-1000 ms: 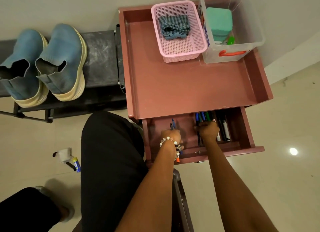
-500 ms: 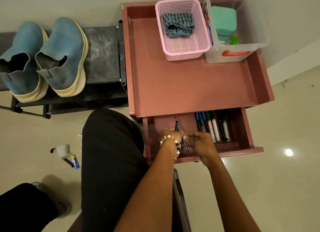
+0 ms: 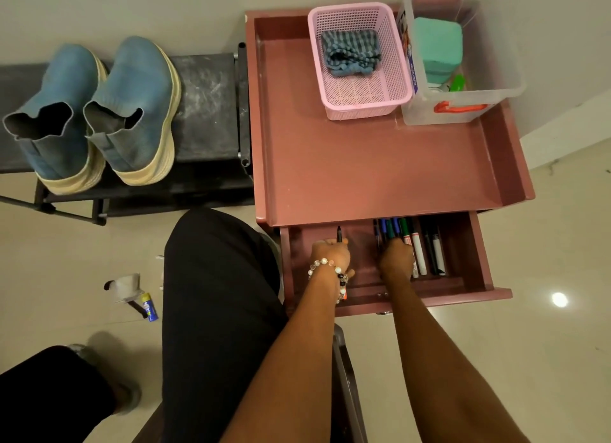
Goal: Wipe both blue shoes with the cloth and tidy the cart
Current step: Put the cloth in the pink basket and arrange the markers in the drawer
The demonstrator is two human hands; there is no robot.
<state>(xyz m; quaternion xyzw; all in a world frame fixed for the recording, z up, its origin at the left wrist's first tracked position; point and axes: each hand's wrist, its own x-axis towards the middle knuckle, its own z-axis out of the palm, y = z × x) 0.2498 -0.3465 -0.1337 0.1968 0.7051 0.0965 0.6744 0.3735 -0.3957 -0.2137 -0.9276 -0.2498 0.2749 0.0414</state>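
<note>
Your right hand (image 3: 396,257) has swung back to the right side of the open drawer (image 3: 469,244), away from the left hand it was meeting half a second ago, and it now sits on the row of markers (image 3: 418,244). Its fingers are curled down over the near ends of the green and blue ones; whether they actually grip a marker you can't tell from here, the back of the hand hides it.

Your left hand (image 3: 330,254) is in the left part of the drawer, beaded bracelet (image 3: 327,270) on the wrist, fingers closed round a bundle of pens (image 3: 339,234): one dark tip pokes out beyond the knuckles and an orange end shows below the wrist.

Up on the pink cart (image 3: 380,165), the striped cloth (image 3: 350,54) lies bunched in the pink basket (image 3: 360,92) at the back. Just beside it on the right stands the clear bin (image 3: 496,89) with a teal block (image 3: 436,46) inside.

Both blue shoes (image 3: 99,112) stand side by side on the black rack (image 3: 205,105) left of the cart, toes pointing to the wall, well apart from your hands.

Down on the floor by your black-trousered leg (image 3: 218,310), a small blue and yellow tube (image 3: 148,307) lies next to a whitish object too blurred to name.
</note>
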